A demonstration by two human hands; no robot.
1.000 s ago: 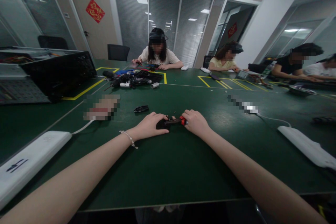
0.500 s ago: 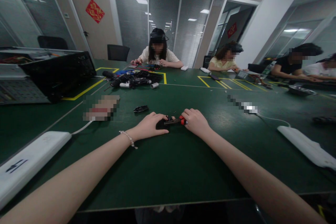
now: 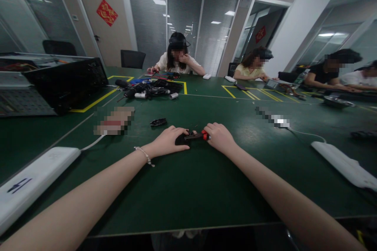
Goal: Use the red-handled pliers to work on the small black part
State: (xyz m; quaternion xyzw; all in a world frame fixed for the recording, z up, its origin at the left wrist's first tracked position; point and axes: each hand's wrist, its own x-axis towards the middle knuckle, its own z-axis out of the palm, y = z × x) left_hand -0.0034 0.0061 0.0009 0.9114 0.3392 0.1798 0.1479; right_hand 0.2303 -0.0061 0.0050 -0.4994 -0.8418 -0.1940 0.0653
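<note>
My left hand (image 3: 166, 140) is closed around a small black plastic part (image 3: 180, 139), fingers over its top and thumb along its near side. From the right, my right hand (image 3: 220, 136) grips the red handles of a pair of pliers (image 3: 194, 137). Their dark metal jaws point left and meet the black part; whether they pinch it I cannot tell. Tiny bits beside the jaws are too small to name. Just beyond my left hand, another black plastic piece (image 3: 158, 122) lies on the green table (image 3: 188, 188).
A black computer case (image 3: 67, 84) stands at the left. Tangled cables and dark parts (image 3: 153, 88) lie farther back. White power banks (image 3: 38, 182) flank my arms, the right one (image 3: 343, 162) with a cable. Across the table sits a person (image 3: 176, 60), with others toward the right.
My hands, the pliers and the black part have barely moved. The person across the table has raised one hand to the face.
</note>
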